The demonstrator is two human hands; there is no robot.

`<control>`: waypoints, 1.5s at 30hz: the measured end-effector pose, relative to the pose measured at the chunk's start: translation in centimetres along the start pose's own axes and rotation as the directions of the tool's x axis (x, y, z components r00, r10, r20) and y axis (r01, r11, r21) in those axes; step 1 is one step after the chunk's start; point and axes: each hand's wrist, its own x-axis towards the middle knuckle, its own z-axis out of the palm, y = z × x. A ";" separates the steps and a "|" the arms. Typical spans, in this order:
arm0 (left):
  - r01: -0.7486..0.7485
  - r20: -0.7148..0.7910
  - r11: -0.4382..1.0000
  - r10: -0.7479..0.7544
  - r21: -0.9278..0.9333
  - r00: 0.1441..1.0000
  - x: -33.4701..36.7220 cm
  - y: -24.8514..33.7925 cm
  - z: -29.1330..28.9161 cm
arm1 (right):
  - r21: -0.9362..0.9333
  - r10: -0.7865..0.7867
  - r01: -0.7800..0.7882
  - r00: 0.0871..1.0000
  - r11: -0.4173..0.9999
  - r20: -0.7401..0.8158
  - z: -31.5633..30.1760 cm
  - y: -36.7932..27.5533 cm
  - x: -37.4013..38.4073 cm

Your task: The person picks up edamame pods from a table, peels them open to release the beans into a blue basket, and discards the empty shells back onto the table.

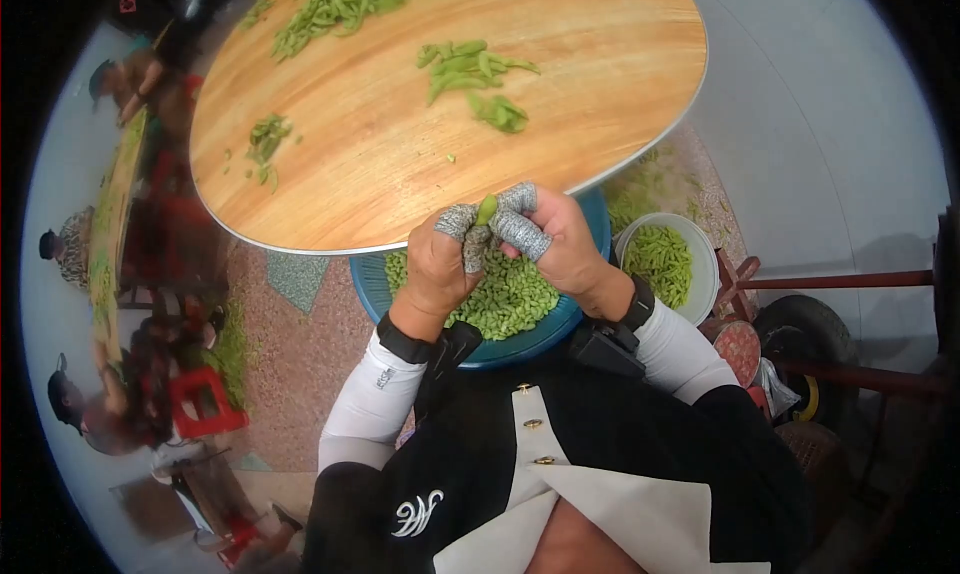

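Observation:
A green edamame pod (pixel 487 210) is pinched between the fingertips of my two hands, just off the near edge of the round table. My left hand (pixel 432 267) is closed on it from the left, and my right hand (pixel 563 242) from the right. Grey knitted finger covers wrap several fingers on both hands. Under them, a blue basin (pixel 493 355) holds a heap of shelled green beans (pixel 512 299); my hands and the table edge hide part of it.
The wood-patterned table (pixel 370 164) bears a large pod heap (pixel 345 9), a middle pile (pixel 470 69) and scraps (pixel 266 139). A white bucket (pixel 706 269) of pods stands to the right, near a tyre (pixel 805 334). Several people sit at a long table leftward, near a red stool (pixel 205 404).

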 end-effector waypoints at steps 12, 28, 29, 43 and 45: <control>0.037 0.089 0.999 -0.036 -0.013 0.995 0.3 0.9 -0.2 | 0.077 0.173 -0.177 0.984 0.981 0.048 -1.1 -0.3 -0.5; 0.475 0.591 -0.365 -0.612 -0.800 0.526 -0.2 2.6 0.6 | -0.247 -0.152 0.178 0.981 0.952 0.123 -1.4 0.0 -0.2; 0.508 0.709 -0.494 -0.502 -0.705 0.496 -0.1 2.4 0.4 | -0.213 -0.064 0.090 0.990 0.973 0.129 -1.6 -0.3 -0.1; 0.602 0.329 0.046 -0.804 -0.797 0.496 0.9 4.4 1.3 | -0.040 0.215 -0.214 0.976 0.976 0.030 -0.7 -2.3 -0.6; 0.610 0.279 0.159 -0.782 -0.776 0.558 0.7 4.3 1.3 | -0.041 0.177 -0.177 0.984 0.983 0.011 -0.8 -1.8 -0.6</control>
